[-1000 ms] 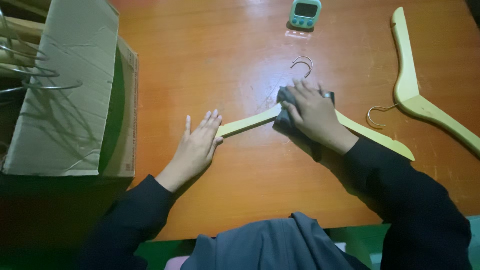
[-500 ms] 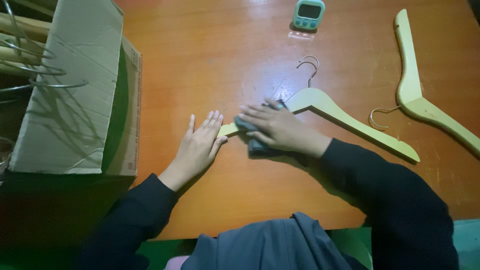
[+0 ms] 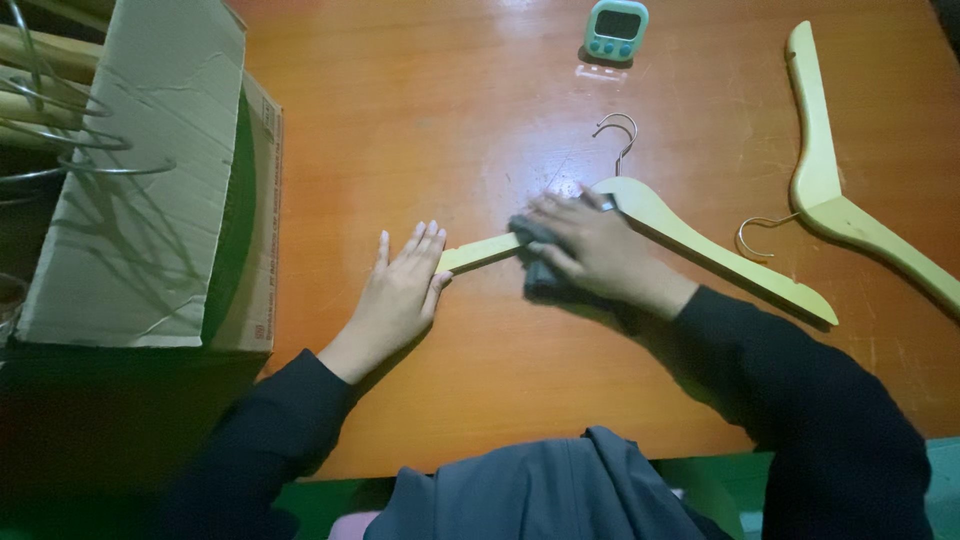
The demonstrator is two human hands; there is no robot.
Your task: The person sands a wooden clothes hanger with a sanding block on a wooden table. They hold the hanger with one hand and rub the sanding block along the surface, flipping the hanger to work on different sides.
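A pale wooden hanger (image 3: 700,240) with a metal hook lies flat on the orange table (image 3: 430,120). My right hand (image 3: 590,250) presses a dark grey cloth (image 3: 535,262) onto the hanger's left arm, close to its middle. My left hand (image 3: 400,290) lies flat on the table, fingers apart, with its fingertips at the tip of that same arm.
A second wooden hanger (image 3: 830,190) lies at the right. A small teal timer (image 3: 615,30) stands at the far edge. An open cardboard box (image 3: 150,190) holding more hangers with metal hooks (image 3: 60,120) sits at the left.
My right hand slid the cloth left along the hanger arm toward my left hand, then back a little to the right. My left hand stayed in place.
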